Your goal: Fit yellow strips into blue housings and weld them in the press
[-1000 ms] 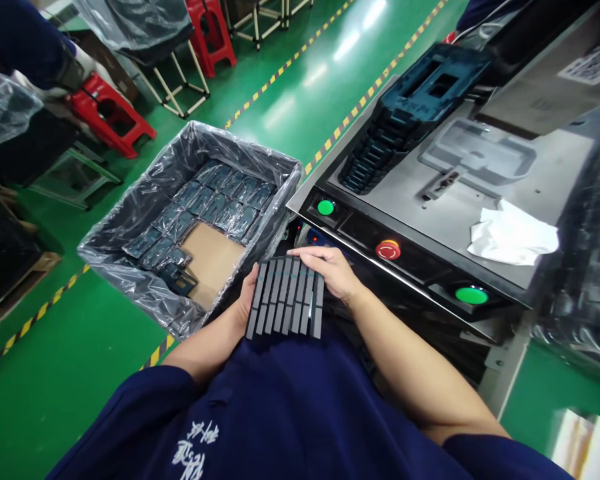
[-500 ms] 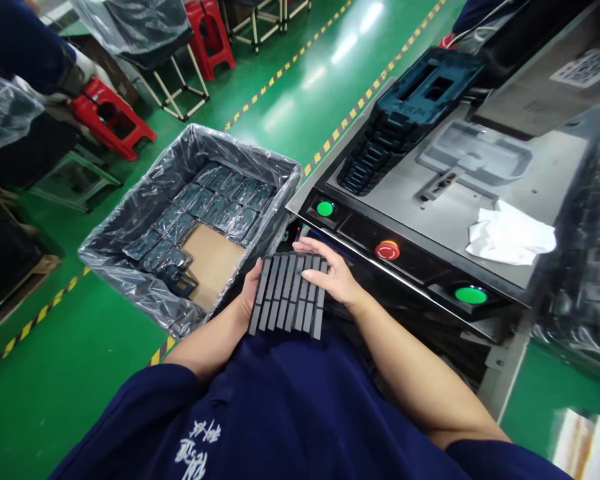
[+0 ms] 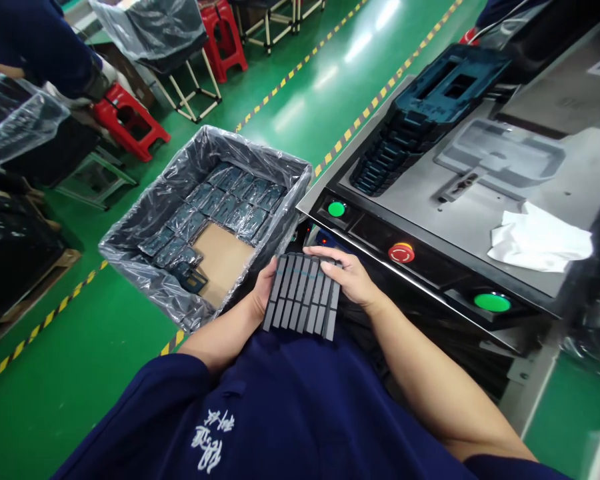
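Close to my body I hold a stack of dark grey plastic parts (image 3: 303, 297), seen edge-on as several strips side by side. My left hand (image 3: 266, 287) is closed against the stack's left side, its thumb at the upper corner. From the right, my right hand (image 3: 350, 275) grips the upper right edge, fingers along the far edge and thumb on the near face. The undersides of both hands are hidden. Left of the stack stands a plastic-lined crate (image 3: 130, 213) with rows of dark moulded parts (image 3: 230, 200) and a bare cardboard sheet (image 3: 225, 257).
At right is a metal machine table (image 3: 545, 267) with green buttons (image 3: 493, 302), a red emergency stop (image 3: 401, 252), a clear fixture (image 3: 500, 157), a white cloth (image 3: 540, 240) and a row of dark teal frames (image 3: 430, 100). Red stools (image 3: 130, 120) and a person (image 3: 45, 47) are at upper left.
The whole view has shifted slightly, so the scene appears farther right. Both hands keep their hold on the stack, with the right hand's grip nearly the same.
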A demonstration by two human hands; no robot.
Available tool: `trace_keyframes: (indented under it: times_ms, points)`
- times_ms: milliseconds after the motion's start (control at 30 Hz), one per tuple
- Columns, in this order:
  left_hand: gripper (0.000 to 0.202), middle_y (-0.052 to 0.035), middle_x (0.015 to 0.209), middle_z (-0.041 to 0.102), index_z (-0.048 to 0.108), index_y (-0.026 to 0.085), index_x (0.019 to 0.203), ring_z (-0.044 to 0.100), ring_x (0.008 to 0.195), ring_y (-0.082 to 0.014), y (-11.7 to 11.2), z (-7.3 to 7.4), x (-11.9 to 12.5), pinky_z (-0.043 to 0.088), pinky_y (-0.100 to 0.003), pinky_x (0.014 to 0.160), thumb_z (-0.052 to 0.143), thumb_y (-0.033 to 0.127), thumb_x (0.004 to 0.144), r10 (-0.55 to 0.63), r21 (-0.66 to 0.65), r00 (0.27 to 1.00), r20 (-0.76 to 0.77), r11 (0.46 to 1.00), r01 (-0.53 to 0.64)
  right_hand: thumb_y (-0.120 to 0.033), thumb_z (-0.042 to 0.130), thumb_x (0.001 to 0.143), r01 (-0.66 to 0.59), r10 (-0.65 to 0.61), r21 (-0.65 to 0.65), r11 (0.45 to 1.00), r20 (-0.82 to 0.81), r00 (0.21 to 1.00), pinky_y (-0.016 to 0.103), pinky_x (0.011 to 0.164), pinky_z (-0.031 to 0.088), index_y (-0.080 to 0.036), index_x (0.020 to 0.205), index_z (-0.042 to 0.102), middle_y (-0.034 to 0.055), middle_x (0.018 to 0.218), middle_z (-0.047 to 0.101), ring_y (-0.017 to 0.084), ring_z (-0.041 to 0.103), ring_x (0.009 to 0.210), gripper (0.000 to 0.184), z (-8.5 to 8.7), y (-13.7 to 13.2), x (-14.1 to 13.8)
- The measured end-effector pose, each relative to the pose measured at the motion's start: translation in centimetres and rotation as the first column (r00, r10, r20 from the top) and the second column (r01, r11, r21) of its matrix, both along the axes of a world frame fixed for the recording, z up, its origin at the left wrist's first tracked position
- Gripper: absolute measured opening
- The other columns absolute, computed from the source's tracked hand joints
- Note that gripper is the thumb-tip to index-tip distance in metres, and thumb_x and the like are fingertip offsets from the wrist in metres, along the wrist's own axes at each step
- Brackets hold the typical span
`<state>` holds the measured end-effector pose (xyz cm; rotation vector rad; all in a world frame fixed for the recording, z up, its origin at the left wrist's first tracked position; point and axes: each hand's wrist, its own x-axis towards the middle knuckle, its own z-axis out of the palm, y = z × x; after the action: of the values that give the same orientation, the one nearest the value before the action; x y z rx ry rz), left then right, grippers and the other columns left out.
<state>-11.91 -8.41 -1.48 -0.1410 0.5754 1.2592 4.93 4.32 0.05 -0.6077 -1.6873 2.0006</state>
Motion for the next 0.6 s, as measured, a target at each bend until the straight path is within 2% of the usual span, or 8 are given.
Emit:
trace_keyframes:
  times_ms: [167, 267, 367, 433, 600]
  points:
    - [0.069, -0.0165, 0.114, 0.071, 0.059, 0.004, 0.122, 0.052, 0.129, -0.0338, 0.2, 0.7, 0.2, 0.03, -0.049, 0.113, 0.021, 0.056, 0.099, -0.022, -0.071, 1.0, -0.018, 0.997, 0.021, -0.053, 0.06, 0.09, 0.015, -0.019, -0.054, 0.998, -0.065, 0.998, 0.046, 0.113, 0.039, -0.033, 0.117, 0.071, 0.0016, 0.125, 0.069, 0.025, 0.059, 0.123, 0.035, -0.6, -0.1, 0.0]
    - [0.074, -0.0168, 0.114, 0.071, 0.059, 0.0, 0.121, 0.051, 0.13, -0.0342, 0.2, 1.3, 0.4, 0.028, -0.048, 0.114, 0.017, 0.057, 0.1, -0.041, -0.043, 0.999, -0.022, 0.998, 0.04, -0.052, 0.06, 0.09, 0.014, -0.018, -0.055, 0.998, -0.076, 0.997, 0.046, 0.113, 0.038, -0.033, 0.116, 0.071, 0.0013, 0.124, 0.069, 0.025, 0.059, 0.124, 0.034, -0.8, -0.1, 0.0]
    - [0.075, -0.0166, 0.116, 0.071, 0.058, 0.0, 0.123, 0.051, 0.13, -0.0342, 0.3, 1.3, 0.3, 0.029, -0.048, 0.113, 0.014, 0.056, 0.1, -0.058, -0.015, 0.998, -0.018, 0.998, 0.058, -0.052, 0.061, 0.09, 0.016, -0.019, -0.05, 0.999, -0.065, 0.998, 0.046, 0.113, 0.038, -0.033, 0.116, 0.071, 0.0012, 0.124, 0.069, 0.025, 0.058, 0.124, 0.034, -0.9, -0.1, 0.0]
    - [0.072, -0.016, 0.117, 0.07, 0.058, 0.003, 0.127, 0.052, 0.129, -0.0333, 0.3, 1.0, 0.2, 0.032, -0.048, 0.112, 0.017, 0.055, 0.1, -0.057, -0.016, 0.998, -0.021, 0.998, 0.056, -0.054, 0.06, 0.09, 0.023, -0.026, -0.048, 0.999, -0.053, 0.998, 0.047, 0.113, 0.039, -0.032, 0.117, 0.07, 0.0017, 0.124, 0.069, 0.025, 0.058, 0.124, 0.036, -1.0, -0.1, 0.0]
    - [0.06, -0.0119, 0.119, 0.071, 0.056, 0.018, 0.136, 0.058, 0.124, -0.0319, 0.4, -0.1, 0.1, 0.039, -0.044, 0.108, 0.04, 0.058, 0.094, -0.012, -0.028, 0.999, -0.039, 1.0, 0.011, -0.058, 0.059, 0.089, 0.057, -0.057, -0.02, 0.998, -0.015, 0.998, 0.048, 0.111, 0.041, -0.031, 0.124, 0.064, 0.0036, 0.127, 0.067, 0.026, 0.057, 0.126, 0.046, -1.4, -0.3, 0.1]
